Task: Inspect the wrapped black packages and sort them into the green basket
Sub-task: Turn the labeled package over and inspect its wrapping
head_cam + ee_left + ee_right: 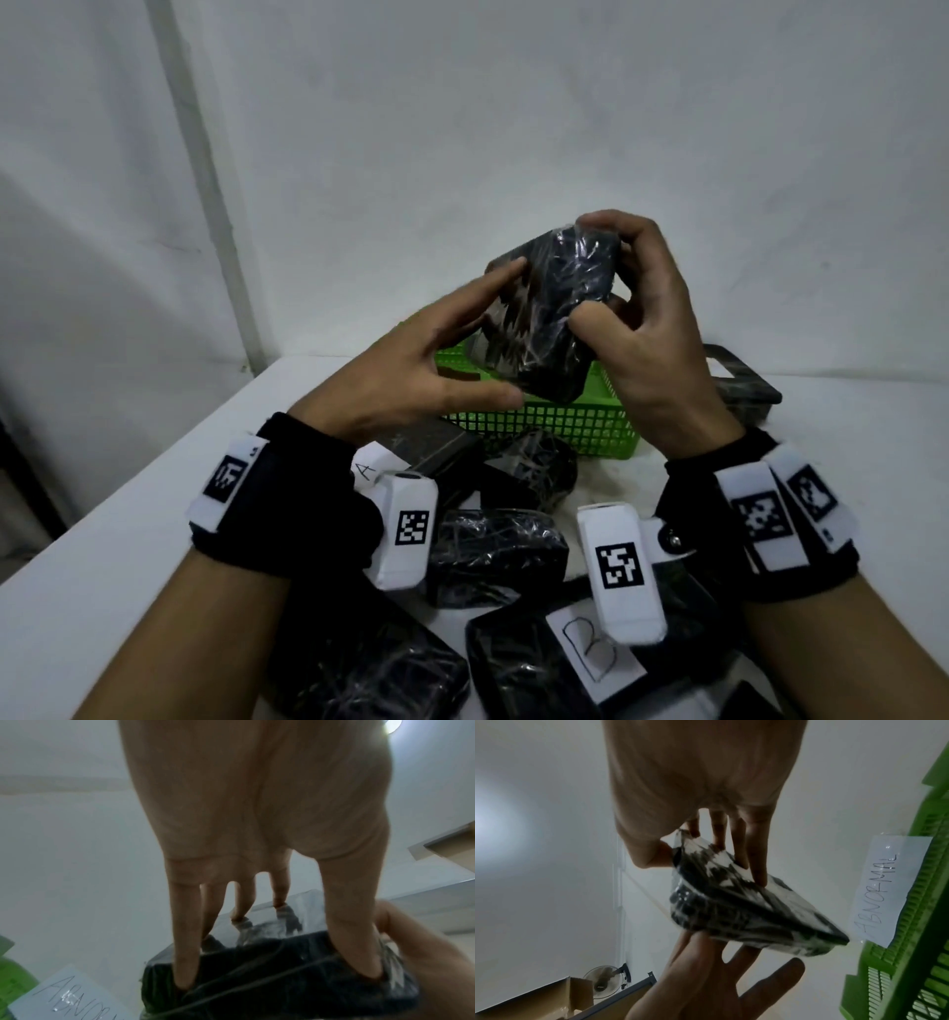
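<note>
We hold one wrapped black package (pixel 557 313) above the green basket (pixel 565 426) at the tabletop's far edge, right hand (pixel 652 329) gripping, left hand (pixel 411 370) flat against it. The basket seems nearly bare; several packages (pixel 495 555) wait near us.

Cardboard box (pixel 577 992) beside fan (pixel 603 981) — white wall (pixel 462 128).

Glossy, crinkled clear film is wrapping the black package (pixel 552 313); the green basket (pixel 554 424) is showing moulded plastic mesh; the white worktop (pixel 154 514) is looking smooth and matt
</note>
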A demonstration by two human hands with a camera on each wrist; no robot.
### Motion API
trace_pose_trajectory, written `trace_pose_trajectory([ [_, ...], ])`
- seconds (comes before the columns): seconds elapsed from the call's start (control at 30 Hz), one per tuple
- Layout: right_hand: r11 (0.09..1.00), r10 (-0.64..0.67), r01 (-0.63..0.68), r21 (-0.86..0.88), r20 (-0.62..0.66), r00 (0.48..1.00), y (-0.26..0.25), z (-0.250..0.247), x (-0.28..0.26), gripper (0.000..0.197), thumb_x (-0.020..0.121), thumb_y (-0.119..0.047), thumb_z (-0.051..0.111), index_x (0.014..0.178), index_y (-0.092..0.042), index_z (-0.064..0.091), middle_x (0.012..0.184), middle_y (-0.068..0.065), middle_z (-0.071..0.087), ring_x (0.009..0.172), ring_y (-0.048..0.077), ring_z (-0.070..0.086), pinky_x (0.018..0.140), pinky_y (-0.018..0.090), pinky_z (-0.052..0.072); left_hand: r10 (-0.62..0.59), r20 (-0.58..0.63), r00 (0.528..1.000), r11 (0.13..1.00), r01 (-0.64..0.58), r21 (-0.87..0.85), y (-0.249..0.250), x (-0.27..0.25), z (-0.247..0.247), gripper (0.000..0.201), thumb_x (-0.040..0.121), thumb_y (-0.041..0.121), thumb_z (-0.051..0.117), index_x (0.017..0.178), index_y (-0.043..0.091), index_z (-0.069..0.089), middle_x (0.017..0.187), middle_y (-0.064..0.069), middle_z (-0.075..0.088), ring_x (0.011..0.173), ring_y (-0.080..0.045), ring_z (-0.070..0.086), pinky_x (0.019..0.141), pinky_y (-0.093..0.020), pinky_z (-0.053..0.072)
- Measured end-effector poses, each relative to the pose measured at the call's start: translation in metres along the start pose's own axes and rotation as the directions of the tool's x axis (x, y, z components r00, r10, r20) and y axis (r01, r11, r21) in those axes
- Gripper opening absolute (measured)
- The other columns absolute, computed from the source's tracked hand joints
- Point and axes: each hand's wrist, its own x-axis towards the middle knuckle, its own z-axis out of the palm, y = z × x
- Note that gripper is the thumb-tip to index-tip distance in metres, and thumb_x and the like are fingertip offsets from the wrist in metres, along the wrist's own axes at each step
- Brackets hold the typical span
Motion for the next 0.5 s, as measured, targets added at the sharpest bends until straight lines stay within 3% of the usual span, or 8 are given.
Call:
trace_pose_trajectory([
  [0.07, 1.000, -0.006, 0.007, -0.014, 0.072, 0.997, -0.001, -0.006, 0.001, 0.054, 0.074, -0.012, 0.059, 0.128, -0.014, 0.051, 0.127, 0.004, 0.060, 0.120, 0.018, 0.059, 0.097, 0.044, 0.054, -0.038, -0.021, 0.999, 0.998, 0.037, -0.047, 0.004, -0.002, -0.005, 0.075, 0.082, 0.038, 0.074, 0.148, 0.044, 0.037, 0.156, 0.022, 0.036, 0.141, -0.004, 0.042, 0.114, -0.044, 0.040],
  [0.13, 1.000, -0.005, 0.008, -0.022, 0.149, 0.989, -0.004, -0.011, 0.002, 0.060, 0.073, 0.000, 0.058, 0.131, -0.013, 0.050, 0.136, 0.007, 0.057, 0.129, 0.023, 0.056, 0.106, 0.052, 0.050, -0.073, -0.097, 0.993, 0.984, 0.056, -0.169, 0.006, -0.002, -0.005, 0.053, 0.089, 0.038, 0.062, 0.140, 0.043, 0.045, 0.150, 0.020, 0.045, 0.129, -0.010, 0.057, 0.097, -0.044, 0.055],
  [0.2, 1.000, 0.000, -0.004, 0.018, 0.224, 0.974, -0.005, -0.011, 0.001, 0.066, 0.071, 0.009, 0.053, 0.132, -0.014, 0.051, 0.144, 0.005, 0.053, 0.132, 0.018, 0.055, 0.105, 0.049, 0.052, -0.182, -0.208, 0.961, 0.937, 0.106, -0.333, 0.007, 0.003, -0.002, 0.042, 0.091, 0.047, 0.058, 0.132, 0.041, 0.052, 0.139, 0.012, 0.055, 0.122, -0.021, 0.062, 0.085, -0.044, 0.060],
  [0.27, 0.997, 0.000, -0.025, 0.079, 0.306, 0.952, -0.005, -0.007, -0.002, 0.071, 0.068, 0.015, 0.047, 0.133, -0.014, 0.050, 0.151, 0.003, 0.050, 0.135, 0.014, 0.054, 0.099, 0.040, 0.056, -0.336, -0.294, 0.895, 0.887, 0.196, -0.417, 0.008, 0.007, 0.000, 0.046, 0.090, 0.057, 0.060, 0.132, 0.037, 0.052, 0.126, 0.010, 0.060, 0.120, -0.028, 0.061, 0.084, -0.045, 0.061],
  [0.33, 0.992, -0.016, -0.031, 0.121, 0.369, 0.929, -0.004, -0.004, -0.004, 0.072, 0.066, 0.018, 0.043, 0.132, -0.009, 0.049, 0.153, 0.006, 0.047, 0.139, 0.015, 0.050, 0.101, 0.039, 0.054, -0.434, -0.325, 0.840, 0.849, 0.261, -0.460, 0.004, 0.008, -0.003, 0.061, 0.087, 0.059, 0.060, 0.140, 0.032, 0.044, 0.120, 0.009, 0.057, 0.121, -0.031, 0.057, 0.083, -0.045, 0.061],
  [0.4, 0.988, -0.011, -0.053, 0.144, 0.415, 0.910, -0.003, -0.003, -0.005, 0.071, 0.065, 0.020, 0.042, 0.130, -0.008, 0.049, 0.155, 0.007, 0.045, 0.141, 0.017, 0.049, 0.105, 0.043, 0.052, -0.474, -0.305, 0.826, 0.810, 0.274, -0.518, 0.000, 0.007, -0.007, 0.078, 0.079, 0.059, 0.070, 0.145, 0.030, 0.038, 0.129, 0.002, 0.056, 0.122, -0.032, 0.056, 0.083, -0.046, 0.060],
  [0.5, 0.994, 0.043, -0.084, 0.072, 0.445, 0.895, -0.003, -0.003, -0.004, 0.078, 0.068, 0.018, 0.044, 0.140, -0.011, 0.047, 0.156, 0.002, 0.045, 0.140, 0.013, 0.049, 0.104, 0.035, 0.052, -0.433, -0.336, 0.836, 0.822, 0.214, -0.528, -0.002, 0.006, -0.010, 0.069, 0.076, 0.047, 0.077, 0.136, 0.034, 0.045, 0.129, 0.002, 0.059, 0.121, -0.027, 0.059, 0.091, -0.052, 0.057],
])
